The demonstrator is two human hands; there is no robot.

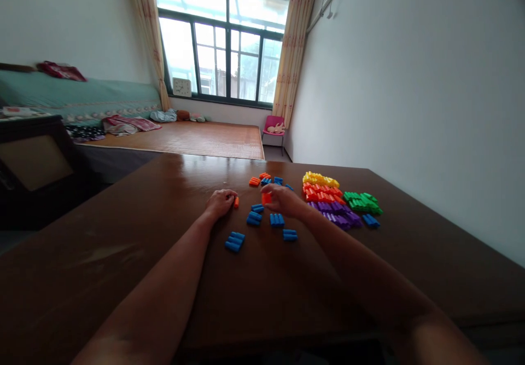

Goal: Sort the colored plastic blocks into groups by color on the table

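Low over the middle of the table, my right hand (284, 198) pinches an orange ribbed plastic piece (266, 197). My left hand (220, 202) rests on the tabletop with its fingers curled at a small orange piece (236, 202). Between and in front of the hands lie several blue ribbed pieces, among them one at the near left (235, 241), a blue piece (276, 220) below my right hand and another blue piece (290, 235) nearer me. Beyond the hands sit orange pieces (254, 181) and more blue pieces (278, 180), partly hidden by my right hand.
To the right, pieces lie grouped by colour: yellow (320, 179), orange-red (322, 192), purple (335, 215) and green (363, 202), with a blue piece (371, 221) beside them. The brown table (156, 255) reaches towards a bed platform (205, 139) and a pink chair (273, 124).
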